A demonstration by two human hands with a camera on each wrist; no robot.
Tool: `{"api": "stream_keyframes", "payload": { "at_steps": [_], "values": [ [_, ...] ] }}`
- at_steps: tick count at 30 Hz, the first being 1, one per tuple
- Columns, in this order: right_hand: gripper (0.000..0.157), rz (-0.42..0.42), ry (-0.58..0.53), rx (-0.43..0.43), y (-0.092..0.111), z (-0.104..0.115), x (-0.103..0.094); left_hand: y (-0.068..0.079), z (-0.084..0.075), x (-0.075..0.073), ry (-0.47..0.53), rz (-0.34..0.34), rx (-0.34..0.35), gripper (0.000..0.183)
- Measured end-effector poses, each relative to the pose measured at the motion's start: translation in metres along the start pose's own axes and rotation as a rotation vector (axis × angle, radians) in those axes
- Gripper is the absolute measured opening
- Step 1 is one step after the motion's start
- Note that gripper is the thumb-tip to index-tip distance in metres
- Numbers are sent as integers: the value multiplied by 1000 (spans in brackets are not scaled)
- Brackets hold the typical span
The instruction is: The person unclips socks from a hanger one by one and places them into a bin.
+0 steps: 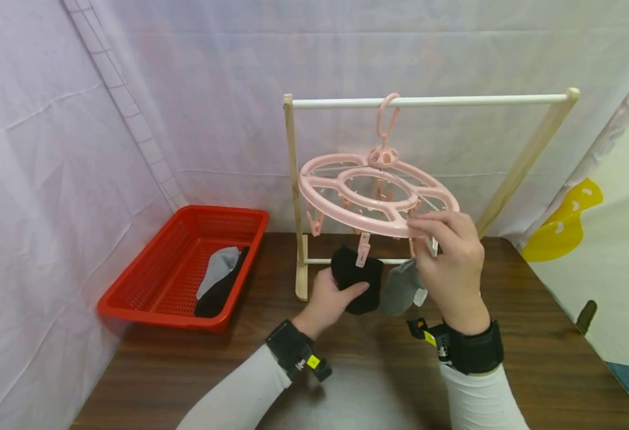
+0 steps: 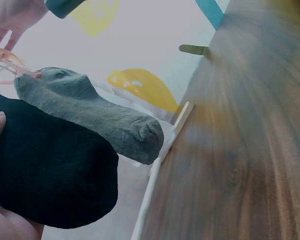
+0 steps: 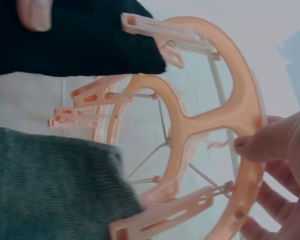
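At nine o'clock from my left hand is a red basket [image 1: 179,275], sitting flat on the table. A small grey sock [image 1: 219,269] and a black one [image 1: 222,291] lie together in it, over on its three o'clock side; I guess they are there so the walls keep them in one place. Next comes my left hand [image 1: 326,303]. It is closed in a pinch on a hanging black sock [image 1: 353,274], thumb flat on the front and the other fingers mostly hidden behind. I think I hold it up like this so its edge meets the pink clip [image 1: 363,252] at twelve o'clock. The clip lies over that edge, but I can't tell if it bites hard. At one o'clock from this hand is the round pink hanger [image 1: 368,225]. Its hook loops over the white bar [image 1: 481,100], so the ring hangs below it at six o'clock. At three o'clock from the black sock hangs a big grey sock [image 1: 400,289], with another clip [image 3: 165,212] holding its top edge. Last is my right hand [image 1: 452,273]. Its thumb and fingers are closed on the ring between four and five o'clock, I think to stop the ring from swinging.
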State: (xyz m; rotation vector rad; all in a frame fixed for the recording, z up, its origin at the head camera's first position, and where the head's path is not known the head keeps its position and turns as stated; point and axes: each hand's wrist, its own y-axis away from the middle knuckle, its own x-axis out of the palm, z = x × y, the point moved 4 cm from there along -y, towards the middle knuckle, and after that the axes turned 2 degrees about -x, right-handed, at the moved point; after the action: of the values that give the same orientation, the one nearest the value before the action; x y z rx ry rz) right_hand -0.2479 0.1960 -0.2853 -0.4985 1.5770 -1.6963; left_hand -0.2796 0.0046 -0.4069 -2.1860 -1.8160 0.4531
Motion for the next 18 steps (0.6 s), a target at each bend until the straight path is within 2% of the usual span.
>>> {"api": "stream_keyframes", "payload": {
  "at_steps": [2,9,13,18],
  "values": [
    [16,44,-7,13,1,-3,0,0,1,0,-23,3,-14,28],
    [27,174,-45,31,3,-7,4,-9,42,1,-61,-5,-52,34],
    [27,212,-42,3,2,-3,5,-10,50,0,-53,-5,-40,34],
    [30,216,-50,-23,1,4,2,-10,57,-2,-65,-1,-43,33]
  ]
}}
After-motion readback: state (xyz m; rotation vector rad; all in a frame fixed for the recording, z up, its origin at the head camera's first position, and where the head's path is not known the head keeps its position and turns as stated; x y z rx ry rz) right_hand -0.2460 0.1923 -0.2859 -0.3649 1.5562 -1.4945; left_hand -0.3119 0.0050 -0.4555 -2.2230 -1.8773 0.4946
